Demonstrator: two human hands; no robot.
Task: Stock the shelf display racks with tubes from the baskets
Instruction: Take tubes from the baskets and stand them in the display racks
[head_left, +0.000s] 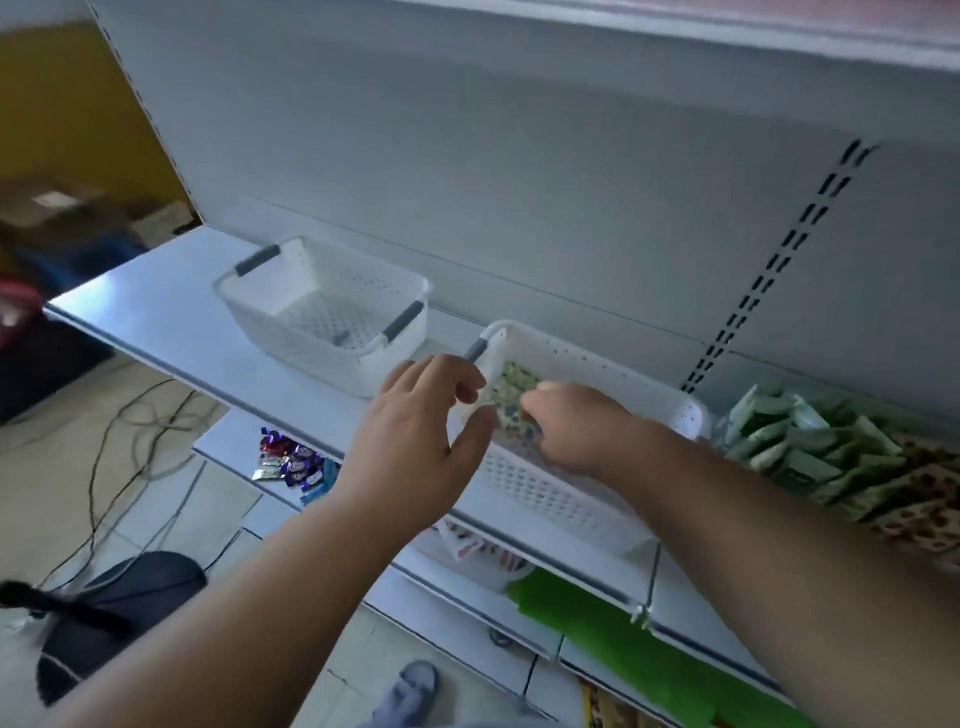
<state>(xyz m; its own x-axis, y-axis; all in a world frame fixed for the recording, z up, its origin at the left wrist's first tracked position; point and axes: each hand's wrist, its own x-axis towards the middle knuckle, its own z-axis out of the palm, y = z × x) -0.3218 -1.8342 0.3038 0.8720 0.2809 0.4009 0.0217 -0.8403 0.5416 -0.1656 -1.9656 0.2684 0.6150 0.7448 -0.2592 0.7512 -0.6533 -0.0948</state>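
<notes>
Two white perforated baskets stand on the white shelf (156, 306). The left basket (322, 312) holds nothing that I can see. The right basket (597, 358) contains green patterned tubes (511, 382). My right hand (576, 421) reaches down into this basket with its fingers curled over the tubes, hiding part of them. My left hand (415, 431) is at the basket's left end by the grey handle (474, 349), fingers and thumb spread and loosely bent, holding nothing. Further right on the shelf, a row of green and white tubes (795, 436) lies stacked in the display.
Wrapped candies (293, 465) lie on a lower shelf, and a green sheet (623, 634) sits on one below that. Cables (130, 415) trail over the tiled floor. A dark round object (119, 603) and a shoe (410, 691) are underneath. The slotted upright (769, 275) rises behind.
</notes>
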